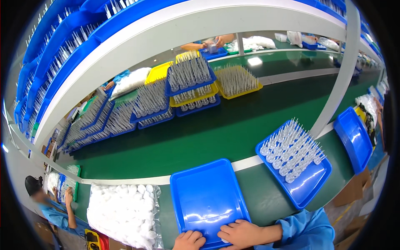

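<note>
A blue tray [204,183] with nothing in it lies in front of me on the green surface. My left hand [189,240] rests at its near left corner, fingers curled over the rim. Over the near right part of that tray, my right hand [241,233] is closed with fingers bent. A small white piece [225,240] shows under its fingertips, mostly hidden. Left of the tray lies a clear plastic bag [156,208] full of white round pieces. To the right stands another blue tray [306,188], partly filled with rows of clear, round-based parts with thin upright stems.
Across the green conveyor [200,137] stand stacked blue and yellow trays of similar parts. A white post [341,79] rises at the right, near another blue tray [354,139]. A co-worker [58,212] handles parts at the left. Loaded racks [54,54] hang overhead.
</note>
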Demonstrator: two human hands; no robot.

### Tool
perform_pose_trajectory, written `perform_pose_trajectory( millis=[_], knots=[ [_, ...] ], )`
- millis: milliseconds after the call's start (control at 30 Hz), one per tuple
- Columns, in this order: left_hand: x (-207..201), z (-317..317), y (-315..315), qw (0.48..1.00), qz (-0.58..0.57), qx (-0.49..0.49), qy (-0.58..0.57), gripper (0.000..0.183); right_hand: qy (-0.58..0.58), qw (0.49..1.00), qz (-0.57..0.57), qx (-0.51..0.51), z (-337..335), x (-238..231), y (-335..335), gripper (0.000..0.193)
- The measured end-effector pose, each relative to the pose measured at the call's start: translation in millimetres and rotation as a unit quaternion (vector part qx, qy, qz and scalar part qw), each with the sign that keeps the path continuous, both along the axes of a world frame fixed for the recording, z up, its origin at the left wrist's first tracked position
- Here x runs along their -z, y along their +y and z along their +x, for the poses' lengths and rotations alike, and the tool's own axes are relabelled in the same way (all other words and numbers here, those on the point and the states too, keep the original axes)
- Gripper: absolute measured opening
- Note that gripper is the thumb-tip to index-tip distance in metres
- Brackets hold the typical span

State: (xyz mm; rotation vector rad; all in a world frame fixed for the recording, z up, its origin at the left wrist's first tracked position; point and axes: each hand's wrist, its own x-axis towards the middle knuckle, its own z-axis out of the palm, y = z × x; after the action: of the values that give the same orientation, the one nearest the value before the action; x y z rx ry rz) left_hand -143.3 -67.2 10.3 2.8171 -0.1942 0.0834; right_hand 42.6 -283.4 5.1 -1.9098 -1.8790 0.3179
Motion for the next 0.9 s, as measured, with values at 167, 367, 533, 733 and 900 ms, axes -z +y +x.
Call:
perform_pose_trajectory(
  millis=[167,367,533,733,900],
  knots=[
    [12,5,3,0.998,0.001,0.023,-0.052,0.029,-0.011,1.000,-0.003,0.018,-5,5,-4,0.040],
    [0,20,0,0.995,-0.047,-0.062,0.058,0.026,-0.030,0.997,0.068,0.026,1,16,3,0.035],
    [-23,45,-9,0.975,-0.177,-0.126,0.047,0.018,0.051,0.988,0.129,0.073,8,4,20,0.037],
    [-17,51,-2,0.977,-0.207,-0.045,0.002,0.075,0.156,0.979,0.089,0.097,-6,7,24,0.031],
    [-16,41,3,0.972,-0.230,-0.022,0.040,0.090,0.114,0.982,0.140,0.047,-6,9,19,0.024]
  ],
)
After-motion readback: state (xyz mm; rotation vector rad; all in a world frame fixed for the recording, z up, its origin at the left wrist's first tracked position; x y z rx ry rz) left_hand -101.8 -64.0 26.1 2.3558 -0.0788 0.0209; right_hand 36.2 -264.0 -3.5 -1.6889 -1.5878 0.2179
